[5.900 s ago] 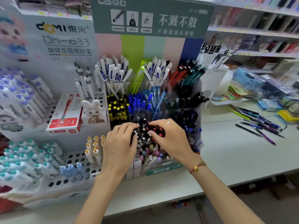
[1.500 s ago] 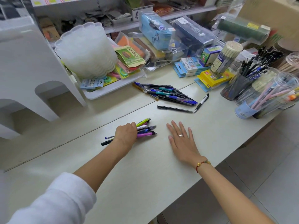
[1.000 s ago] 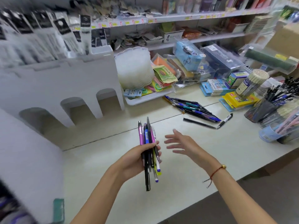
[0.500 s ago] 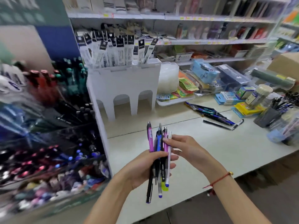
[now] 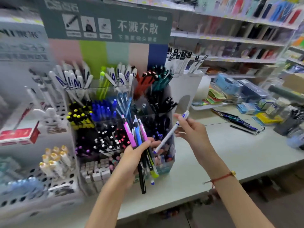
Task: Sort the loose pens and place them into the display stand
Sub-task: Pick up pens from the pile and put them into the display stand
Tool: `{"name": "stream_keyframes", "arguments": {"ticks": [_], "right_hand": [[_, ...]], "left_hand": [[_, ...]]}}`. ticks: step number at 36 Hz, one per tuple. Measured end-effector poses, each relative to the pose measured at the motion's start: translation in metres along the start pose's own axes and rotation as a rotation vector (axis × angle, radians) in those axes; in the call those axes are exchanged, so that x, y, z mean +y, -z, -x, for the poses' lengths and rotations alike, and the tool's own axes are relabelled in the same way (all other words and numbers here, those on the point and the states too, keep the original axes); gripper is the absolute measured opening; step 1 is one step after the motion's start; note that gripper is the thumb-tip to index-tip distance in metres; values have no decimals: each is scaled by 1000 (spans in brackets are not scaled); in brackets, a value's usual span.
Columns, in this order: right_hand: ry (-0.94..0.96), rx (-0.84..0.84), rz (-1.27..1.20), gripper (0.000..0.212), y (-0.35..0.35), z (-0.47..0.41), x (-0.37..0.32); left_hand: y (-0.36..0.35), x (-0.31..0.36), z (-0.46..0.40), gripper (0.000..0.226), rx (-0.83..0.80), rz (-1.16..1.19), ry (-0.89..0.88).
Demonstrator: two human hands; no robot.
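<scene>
My right hand (image 5: 191, 129) pinches one white pen (image 5: 171, 131) at mid-frame; I should match it to the white pens at the display stand (image 5: 166, 165) top, upper left. My left hand (image 5: 131, 160) grips a bundle (image 5: 139, 140) of roughly seven pens.

Bright even light, motion-blurred, edges distorted

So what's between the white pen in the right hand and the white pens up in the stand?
In the head view, between the white pen and the white pens, the stand's compartments of blue pens and black pens.
</scene>
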State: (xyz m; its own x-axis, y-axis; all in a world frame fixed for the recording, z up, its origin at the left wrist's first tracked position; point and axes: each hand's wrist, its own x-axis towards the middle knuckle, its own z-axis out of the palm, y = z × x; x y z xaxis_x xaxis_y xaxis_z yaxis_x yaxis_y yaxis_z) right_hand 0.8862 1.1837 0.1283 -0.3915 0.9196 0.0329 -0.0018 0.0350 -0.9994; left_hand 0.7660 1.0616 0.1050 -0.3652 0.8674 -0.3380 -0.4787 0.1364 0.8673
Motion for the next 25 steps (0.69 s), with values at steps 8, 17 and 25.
{"name": "stream_keyframes", "arguments": {"ticks": [8, 17, 25], "right_hand": [[639, 300, -70, 27, -90, -38, -65], [900, 186, 528, 26, -144, -101, -59], [916, 98, 954, 33, -152, -106, -50]], "left_hand": [[53, 29, 13, 21, 107, 124, -224], [77, 42, 7, 27, 47, 275, -180], [75, 46, 5, 26, -9, 247, -121]]}}
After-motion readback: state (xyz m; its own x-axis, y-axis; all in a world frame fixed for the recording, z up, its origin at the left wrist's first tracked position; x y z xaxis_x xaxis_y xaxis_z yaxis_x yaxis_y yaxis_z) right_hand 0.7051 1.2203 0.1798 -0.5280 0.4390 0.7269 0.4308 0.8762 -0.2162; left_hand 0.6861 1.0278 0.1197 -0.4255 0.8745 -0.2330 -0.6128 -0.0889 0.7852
